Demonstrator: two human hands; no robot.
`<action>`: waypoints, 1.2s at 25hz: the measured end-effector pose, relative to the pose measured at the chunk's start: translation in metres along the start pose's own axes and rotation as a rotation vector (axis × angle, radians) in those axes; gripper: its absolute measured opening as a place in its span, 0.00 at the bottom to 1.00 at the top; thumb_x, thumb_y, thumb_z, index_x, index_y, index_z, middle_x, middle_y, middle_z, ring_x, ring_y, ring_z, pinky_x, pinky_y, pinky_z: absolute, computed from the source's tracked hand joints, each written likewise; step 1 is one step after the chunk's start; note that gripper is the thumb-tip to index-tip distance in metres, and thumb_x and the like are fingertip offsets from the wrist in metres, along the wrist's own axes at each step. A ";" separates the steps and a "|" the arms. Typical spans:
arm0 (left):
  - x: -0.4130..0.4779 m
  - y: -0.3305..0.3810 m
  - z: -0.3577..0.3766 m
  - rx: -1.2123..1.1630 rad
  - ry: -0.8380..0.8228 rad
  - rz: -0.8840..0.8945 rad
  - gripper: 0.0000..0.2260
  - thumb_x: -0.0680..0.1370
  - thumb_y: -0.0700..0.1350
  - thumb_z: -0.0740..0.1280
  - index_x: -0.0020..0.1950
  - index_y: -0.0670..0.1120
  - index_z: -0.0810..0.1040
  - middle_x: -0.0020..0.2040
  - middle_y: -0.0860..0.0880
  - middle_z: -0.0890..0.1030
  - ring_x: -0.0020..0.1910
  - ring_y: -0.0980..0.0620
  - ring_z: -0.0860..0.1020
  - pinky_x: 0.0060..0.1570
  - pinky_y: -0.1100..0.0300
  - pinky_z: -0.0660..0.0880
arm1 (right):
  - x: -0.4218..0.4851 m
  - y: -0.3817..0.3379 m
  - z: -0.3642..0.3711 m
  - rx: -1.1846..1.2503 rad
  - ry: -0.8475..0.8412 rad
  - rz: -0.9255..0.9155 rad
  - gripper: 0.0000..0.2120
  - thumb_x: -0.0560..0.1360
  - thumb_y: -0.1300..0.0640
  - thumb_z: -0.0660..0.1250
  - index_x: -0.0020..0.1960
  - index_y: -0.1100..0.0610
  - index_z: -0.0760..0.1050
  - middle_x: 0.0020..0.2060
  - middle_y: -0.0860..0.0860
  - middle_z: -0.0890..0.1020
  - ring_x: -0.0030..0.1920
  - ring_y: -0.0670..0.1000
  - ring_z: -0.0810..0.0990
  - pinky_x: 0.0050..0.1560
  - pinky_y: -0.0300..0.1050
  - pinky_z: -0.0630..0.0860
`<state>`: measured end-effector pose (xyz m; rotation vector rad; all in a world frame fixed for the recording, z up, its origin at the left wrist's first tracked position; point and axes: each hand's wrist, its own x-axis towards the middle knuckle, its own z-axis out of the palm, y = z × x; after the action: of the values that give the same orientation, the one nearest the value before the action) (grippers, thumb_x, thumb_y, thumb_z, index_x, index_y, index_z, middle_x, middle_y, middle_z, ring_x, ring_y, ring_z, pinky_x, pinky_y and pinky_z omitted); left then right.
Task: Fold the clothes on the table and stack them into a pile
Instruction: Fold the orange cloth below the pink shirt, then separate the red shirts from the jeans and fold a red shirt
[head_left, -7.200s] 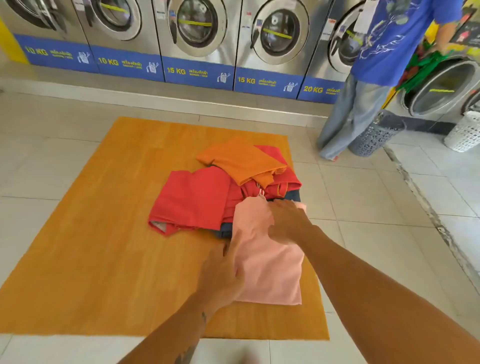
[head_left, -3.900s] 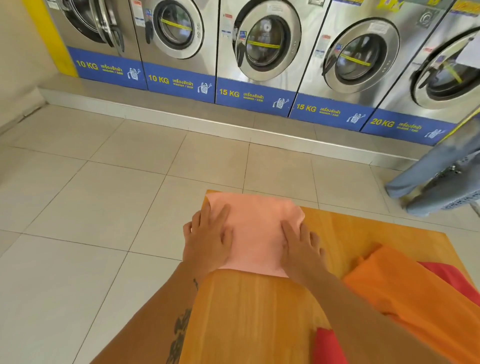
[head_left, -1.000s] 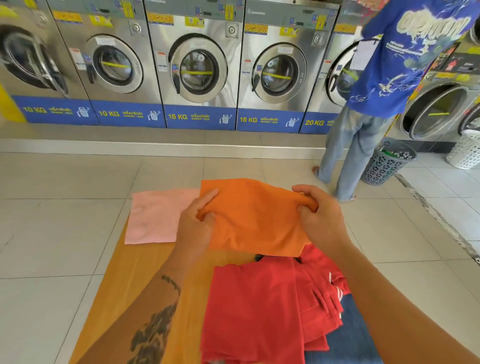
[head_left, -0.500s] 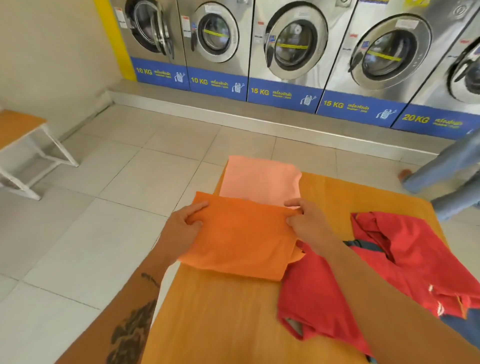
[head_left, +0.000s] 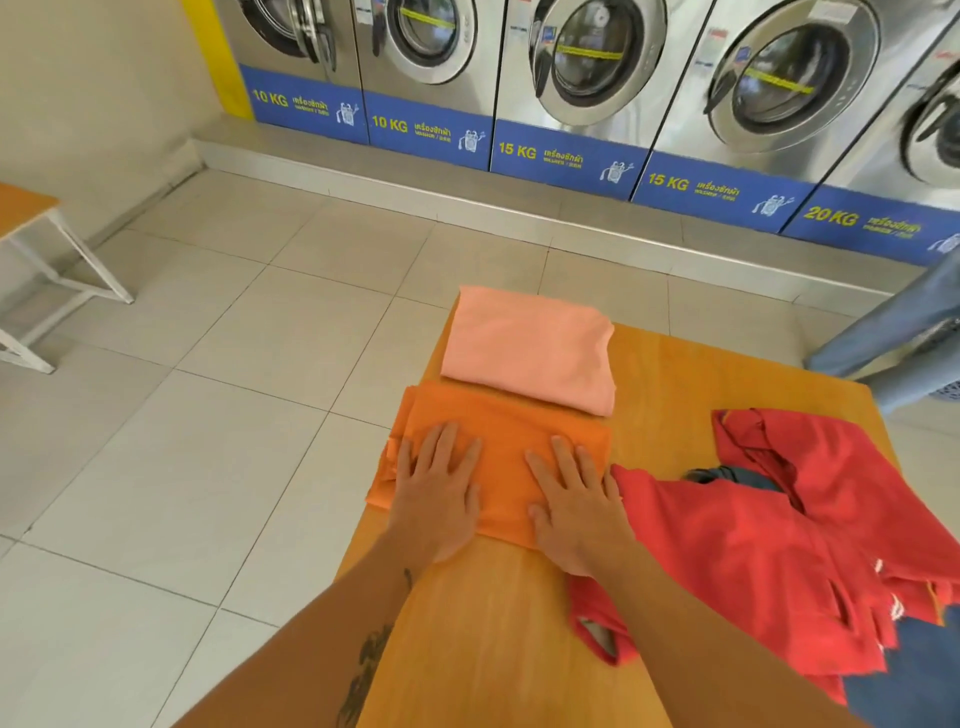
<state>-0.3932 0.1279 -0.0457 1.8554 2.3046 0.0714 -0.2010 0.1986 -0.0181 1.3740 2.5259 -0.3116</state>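
half a second ago both hands pinched the orange garment's top corners; now it lies on the desk. the left hand (head_left: 435, 493) and right hand (head_left: 574, 506) press open and flat on the orange garment (head_left: 501, 447), smoothing its fold, just beside the folded pink garment (head_left: 530, 348) at the wooden desk (head_left: 670, 374) corner. next likely move: lifting it onto the pink one. unfolded red clothes (head_left: 769, 530) wait to the right.

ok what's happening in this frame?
A person is folding laundry on a wooden table in a laundromat. Both hands, the left hand and right hand, lie flat on a folded orange garment, pressing it down. A folded pink garment lies just beyond it, touching it. A heap of unfolded red clothes with something blue underneath waits to the right.
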 end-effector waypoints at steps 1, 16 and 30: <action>0.007 0.002 0.000 0.000 -0.023 0.026 0.28 0.79 0.59 0.45 0.79 0.56 0.52 0.80 0.47 0.49 0.78 0.45 0.46 0.74 0.39 0.42 | 0.002 0.003 -0.004 0.009 -0.019 0.033 0.33 0.78 0.40 0.51 0.80 0.41 0.42 0.80 0.50 0.40 0.79 0.58 0.43 0.76 0.64 0.48; -0.026 0.177 -0.008 -0.541 0.101 0.228 0.23 0.76 0.42 0.60 0.72 0.51 0.68 0.68 0.52 0.67 0.67 0.52 0.66 0.67 0.59 0.64 | -0.102 0.180 -0.032 0.050 0.149 0.260 0.28 0.75 0.46 0.59 0.75 0.46 0.60 0.62 0.49 0.76 0.65 0.56 0.72 0.71 0.67 0.56; 0.005 0.251 -0.021 -0.539 -0.293 0.092 0.32 0.76 0.48 0.59 0.73 0.73 0.52 0.67 0.47 0.64 0.68 0.42 0.65 0.68 0.45 0.64 | -0.189 0.239 -0.031 0.395 0.212 -0.007 0.32 0.75 0.51 0.63 0.77 0.45 0.57 0.64 0.49 0.74 0.60 0.54 0.76 0.58 0.54 0.74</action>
<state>-0.1562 0.1889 0.0120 1.5675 1.7783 0.3665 0.0962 0.1859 0.0544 1.6112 2.7454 -0.7358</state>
